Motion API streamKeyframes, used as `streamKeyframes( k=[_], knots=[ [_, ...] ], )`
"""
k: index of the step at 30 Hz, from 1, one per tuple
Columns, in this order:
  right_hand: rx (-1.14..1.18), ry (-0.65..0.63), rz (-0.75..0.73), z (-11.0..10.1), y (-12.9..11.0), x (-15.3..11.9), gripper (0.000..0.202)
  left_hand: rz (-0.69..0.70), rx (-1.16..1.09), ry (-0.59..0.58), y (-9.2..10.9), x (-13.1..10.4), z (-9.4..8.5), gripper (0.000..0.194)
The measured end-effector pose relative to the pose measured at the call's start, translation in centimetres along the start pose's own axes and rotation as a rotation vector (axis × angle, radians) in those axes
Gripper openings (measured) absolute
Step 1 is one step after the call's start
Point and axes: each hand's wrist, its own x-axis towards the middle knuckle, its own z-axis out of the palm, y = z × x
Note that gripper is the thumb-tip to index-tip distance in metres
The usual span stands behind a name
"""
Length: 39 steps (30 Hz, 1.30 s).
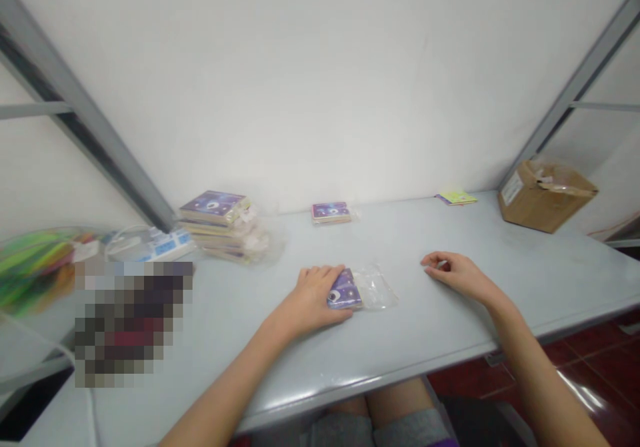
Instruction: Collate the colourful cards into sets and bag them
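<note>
My left hand (317, 297) is wrapped round the left side of a small purple pack (345, 290) printed with a moon and stars, lying on the grey table. From the pack's right side a clear plastic bag (377, 287) spreads over the surface. Right of the bag, my right hand (457, 272) has its fingers curled and thumb near the fingertips; whether anything small is between them is too hard to make out. Another purple pack (331, 212) rests at the table's back edge. A stack of similar bagged packs (215, 224) stands at the back left.
An open cardboard box (543, 197) stands at the back right, near a flat yellow-green packet (457, 198). On the left are a white power strip (167, 244), a colourful bundle (37, 267) and a pixelated dark area. Metal posts flank the white wall.
</note>
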Motion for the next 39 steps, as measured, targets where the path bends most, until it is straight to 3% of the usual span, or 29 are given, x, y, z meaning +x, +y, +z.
streamKeyframes(
  k=[3,14,19,25,32,39],
  knots=[
    [0.068,-0.002,-0.014,0.6,-0.9,0.6,0.026,-0.004,0.002,0.000,0.0,0.0,0.0,0.072],
    [0.295,-0.203,-0.154,3.0,-5.3,2.1,0.026,0.000,0.011,-0.003,0.1,0.0,-0.1,0.071],
    [0.415,-0.215,-0.113,3.8,-5.0,2.7,0.027,-0.013,0.008,-0.018,0.1,0.1,-0.1,0.071],
    [0.474,-0.072,-0.070,4.0,-3.8,3.2,0.034,-0.009,0.011,-0.020,0.0,0.1,-0.1,0.072],
    [0.224,-0.077,-0.118,4.0,-3.8,2.8,0.031,-0.008,0.018,-0.027,0.1,0.0,-0.3,0.073],
    [0.214,-0.064,-0.167,4.1,-3.9,2.8,0.023,-0.014,0.016,-0.027,0.0,0.0,-0.2,0.072]
  ],
)
